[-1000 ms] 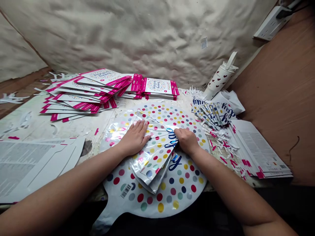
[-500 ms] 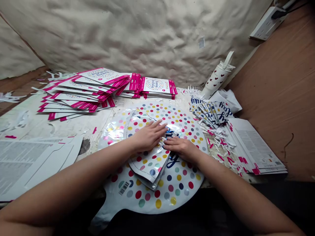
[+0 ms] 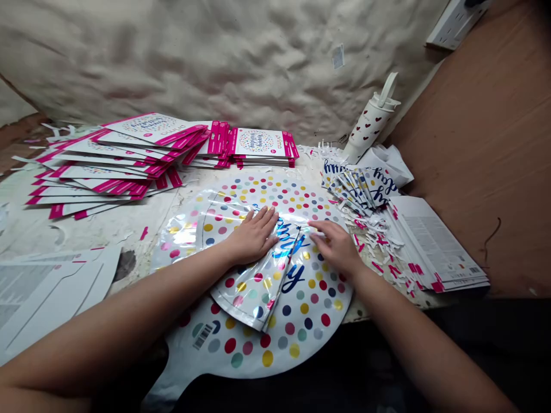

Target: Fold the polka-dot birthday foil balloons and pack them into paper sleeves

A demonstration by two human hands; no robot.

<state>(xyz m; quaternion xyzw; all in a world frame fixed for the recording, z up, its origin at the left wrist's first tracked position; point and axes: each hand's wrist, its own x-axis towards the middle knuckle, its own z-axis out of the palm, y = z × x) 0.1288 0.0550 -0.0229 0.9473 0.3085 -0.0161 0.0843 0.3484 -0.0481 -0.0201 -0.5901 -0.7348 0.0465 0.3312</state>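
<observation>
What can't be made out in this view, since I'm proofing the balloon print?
Head view only:
- Blue lettering on the folded foil balloon: partly hidden by the left hand and the fold.
- Small print on the sheets: too small to read.
- Power strip: cut off by the top edge.

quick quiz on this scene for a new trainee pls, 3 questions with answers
1. True or false: the left hand rests on the folded polka-dot foil balloon.
2. Multiple choice: what colour edges the stacked cards? A) green B) pink C) orange
3. Fill in the blank: the white lidded tumbler is patterned with ____.

Key: 1 true; 2 B; 3 hearts
</observation>
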